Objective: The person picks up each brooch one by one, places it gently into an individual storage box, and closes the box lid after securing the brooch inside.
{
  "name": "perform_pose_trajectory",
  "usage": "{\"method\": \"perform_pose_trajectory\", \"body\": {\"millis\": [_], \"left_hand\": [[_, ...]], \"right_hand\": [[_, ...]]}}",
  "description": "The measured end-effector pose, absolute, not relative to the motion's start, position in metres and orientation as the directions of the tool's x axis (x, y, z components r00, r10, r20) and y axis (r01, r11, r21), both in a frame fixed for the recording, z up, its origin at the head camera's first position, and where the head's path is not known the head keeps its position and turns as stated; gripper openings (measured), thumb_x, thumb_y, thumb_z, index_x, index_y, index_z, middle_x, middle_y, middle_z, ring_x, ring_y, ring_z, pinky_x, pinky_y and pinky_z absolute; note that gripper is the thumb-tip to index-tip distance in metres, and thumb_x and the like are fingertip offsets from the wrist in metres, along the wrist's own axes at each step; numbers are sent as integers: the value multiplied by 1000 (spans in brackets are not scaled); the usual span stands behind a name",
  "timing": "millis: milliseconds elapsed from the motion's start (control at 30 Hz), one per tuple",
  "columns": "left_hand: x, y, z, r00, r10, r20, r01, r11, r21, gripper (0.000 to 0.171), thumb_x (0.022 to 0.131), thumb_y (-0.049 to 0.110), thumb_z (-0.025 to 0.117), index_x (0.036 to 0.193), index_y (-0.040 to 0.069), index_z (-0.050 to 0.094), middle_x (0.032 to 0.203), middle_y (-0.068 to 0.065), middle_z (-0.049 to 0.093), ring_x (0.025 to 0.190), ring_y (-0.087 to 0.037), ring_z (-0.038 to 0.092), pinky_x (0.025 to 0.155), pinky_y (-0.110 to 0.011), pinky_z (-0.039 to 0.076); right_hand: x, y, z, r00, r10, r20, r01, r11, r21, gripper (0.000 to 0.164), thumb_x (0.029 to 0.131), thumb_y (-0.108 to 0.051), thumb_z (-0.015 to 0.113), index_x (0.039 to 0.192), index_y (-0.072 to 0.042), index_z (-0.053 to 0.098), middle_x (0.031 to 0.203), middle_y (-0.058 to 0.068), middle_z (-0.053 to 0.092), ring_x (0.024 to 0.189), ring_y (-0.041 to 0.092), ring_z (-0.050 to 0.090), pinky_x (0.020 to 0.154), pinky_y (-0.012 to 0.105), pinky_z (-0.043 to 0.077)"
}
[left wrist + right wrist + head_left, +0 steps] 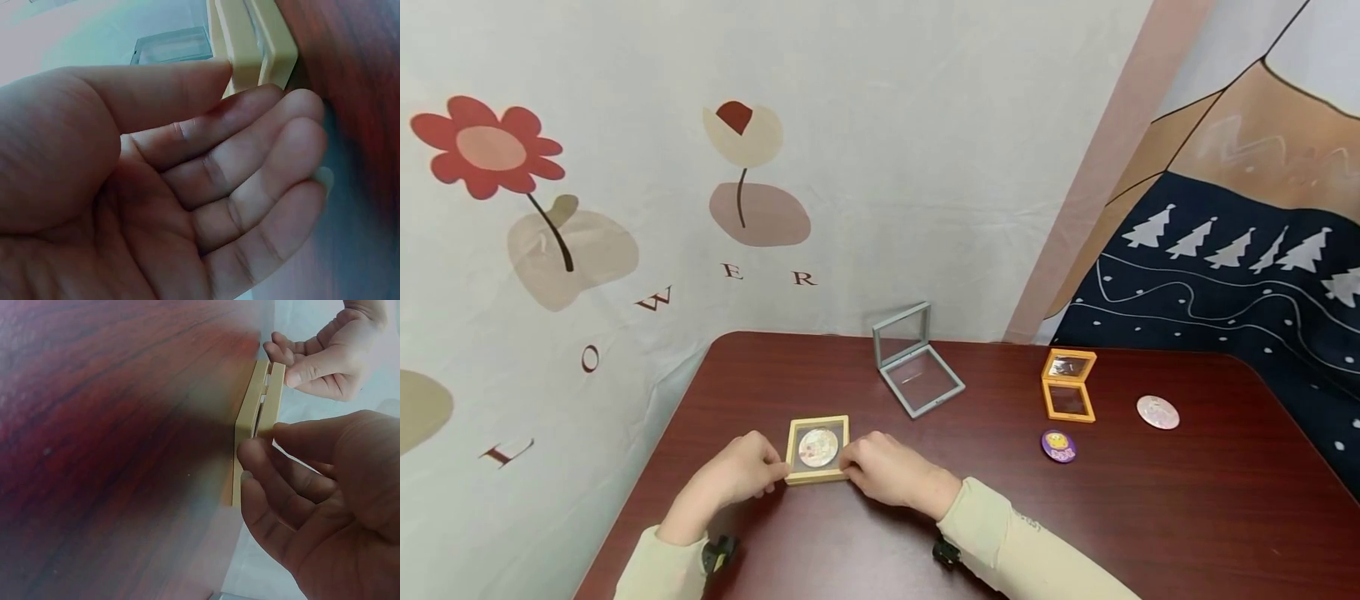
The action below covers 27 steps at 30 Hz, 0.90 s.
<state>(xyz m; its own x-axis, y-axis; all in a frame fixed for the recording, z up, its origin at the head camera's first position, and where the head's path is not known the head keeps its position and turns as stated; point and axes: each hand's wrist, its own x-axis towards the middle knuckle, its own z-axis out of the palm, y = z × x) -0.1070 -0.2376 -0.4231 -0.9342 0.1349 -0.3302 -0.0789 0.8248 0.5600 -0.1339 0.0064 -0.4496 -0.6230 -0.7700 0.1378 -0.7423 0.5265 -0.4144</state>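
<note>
A yellow display frame (817, 478) lies on the table with a round pale badge (817, 447) behind its clear film. At its near left corner, my left hand (741, 469) pinches the edge between thumb and forefinger; the other fingers curl loosely in the left wrist view. My right hand (887, 468) grips the near right corner. From the right wrist view, the frame's two halves (259, 412) lie almost together with a thin gap along the edge, and the right thumb and fingertips press on either side of it.
Behind stands a grey display frame (921, 382), opened with its lid upright. Farther right are a small opened orange frame (1069, 402), a purple badge (1058, 447) with a yellow figure, and a pinkish round badge (1158, 412). A printed cloth (925, 167) hangs behind the table (1000, 517).
</note>
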Motion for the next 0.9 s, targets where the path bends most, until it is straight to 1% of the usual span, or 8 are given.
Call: {"method": "perform_pose_trajectory", "body": {"millis": [100, 233, 367, 467, 633, 767, 900], "left_hand": [[-107, -236, -424, -938, 136, -320, -75, 820, 568, 29, 96, 11, 73, 67, 8, 72, 59, -3, 61, 50, -14, 55, 55, -31, 47], [-108, -235, -424, -935, 147, -323, -70, 816, 574, 29, 97, 9, 72, 68, 8, 72, 60, -3, 62, 51, -15, 56, 56, -31, 47], [-108, -236, -426, -931, 159, -329, -67, 811, 582, 30, 98, 8, 71, 68, 8, 71, 59, -3, 62, 51, -16, 57, 58, -31, 48], [-108, -236, -427, -930, 155, -333, -76, 807, 586, 30, 97, 8, 71, 68, 7, 71, 59, -3, 62, 51, -16, 58, 58, -31, 48], [-107, -237, -429, -930, 169, -325, -60, 805, 590, 31, 97, 9, 71, 66, 8, 70, 58, -2, 62, 51, -15, 57, 58, -31, 49], [-107, -237, -430, -932, 179, -316, -42, 811, 583, 32, 96, 9, 72, 64, 9, 69, 57, -2, 61, 50, -15, 57, 61, -32, 49], [-107, -237, -430, -932, 171, -318, -48, 815, 578, 32, 96, 9, 72, 65, 9, 70, 57, -2, 61, 49, -15, 56, 62, -32, 49]], "right_hand": [[-134, 7, -449, -620, -772, 140, -750, 532, -393, 19, 96, -5, 71, 81, -15, 74, 75, -12, 62, 66, -1, 47, 62, 15, 41], [-134, 7, -448, -628, -767, 134, -746, 543, -386, 22, 96, -4, 71, 78, -16, 72, 72, -12, 60, 64, -1, 45, 61, 15, 40], [-132, 6, -447, -632, -765, 127, -742, 549, -384, 31, 96, -3, 70, 70, -17, 62, 66, -12, 50, 60, 1, 40, 58, 16, 38], [-131, 5, -446, -633, -764, 124, -740, 550, -386, 36, 95, -2, 70, 67, -19, 55, 63, -12, 43, 59, 2, 37, 57, 17, 36], [-131, 6, -447, -637, -762, 118, -734, 552, -396, 37, 94, 0, 70, 67, -18, 53, 63, -12, 41, 59, 2, 37, 56, 17, 36], [-131, 5, -449, -640, -761, 111, -730, 555, -399, 39, 95, -1, 69, 66, -18, 50, 62, -11, 41, 59, 3, 38, 57, 17, 36], [-132, 5, -450, -641, -759, 116, -731, 558, -392, 39, 95, -1, 69, 66, -19, 50, 62, -11, 41, 59, 3, 39, 57, 17, 36]]}}
